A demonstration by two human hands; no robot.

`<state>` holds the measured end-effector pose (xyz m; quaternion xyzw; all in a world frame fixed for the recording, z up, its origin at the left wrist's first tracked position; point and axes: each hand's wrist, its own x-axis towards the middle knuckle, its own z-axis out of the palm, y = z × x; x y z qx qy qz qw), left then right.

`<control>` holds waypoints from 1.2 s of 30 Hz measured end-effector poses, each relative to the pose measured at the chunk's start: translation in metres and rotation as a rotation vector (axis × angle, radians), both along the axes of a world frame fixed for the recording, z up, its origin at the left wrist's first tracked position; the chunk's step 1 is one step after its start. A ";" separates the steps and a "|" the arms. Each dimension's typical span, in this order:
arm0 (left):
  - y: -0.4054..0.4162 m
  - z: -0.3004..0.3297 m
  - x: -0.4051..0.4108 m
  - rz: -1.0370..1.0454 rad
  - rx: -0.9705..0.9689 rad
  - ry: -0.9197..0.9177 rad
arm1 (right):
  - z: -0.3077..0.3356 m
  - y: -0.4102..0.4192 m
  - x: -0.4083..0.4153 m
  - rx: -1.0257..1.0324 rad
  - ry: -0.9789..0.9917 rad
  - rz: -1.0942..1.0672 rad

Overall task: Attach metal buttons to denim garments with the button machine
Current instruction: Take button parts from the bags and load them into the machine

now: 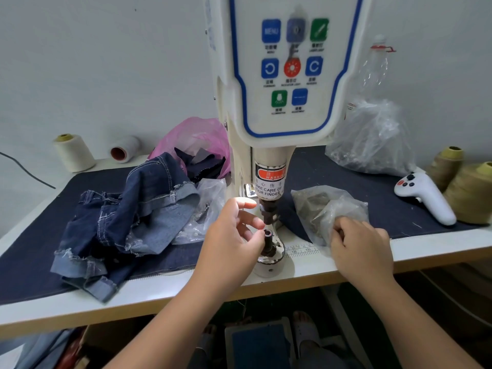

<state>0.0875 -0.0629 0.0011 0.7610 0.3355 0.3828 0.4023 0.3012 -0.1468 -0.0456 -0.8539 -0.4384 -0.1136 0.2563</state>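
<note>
The white button machine stands at the middle of the table, its dark upper punch above the dark lower die. My left hand is at the lower die, with its fingertips touching the die's left side. Whether a button sits between those fingertips cannot be made out. My right hand has its fingers curled into a clear plastic bag of metal parts right of the machine. A crumpled pile of denim garments lies left of the machine on a dark denim cloth.
A pink bag of dark scraps and a small clear bag lie behind the denim. A large clear bag, a white handheld controller and olive thread cones are right. White spools stand back left. A foot pedal is under the table.
</note>
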 end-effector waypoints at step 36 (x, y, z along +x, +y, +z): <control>0.025 -0.041 -0.021 0.197 -0.007 0.001 | 0.051 0.003 -0.070 0.878 1.420 0.306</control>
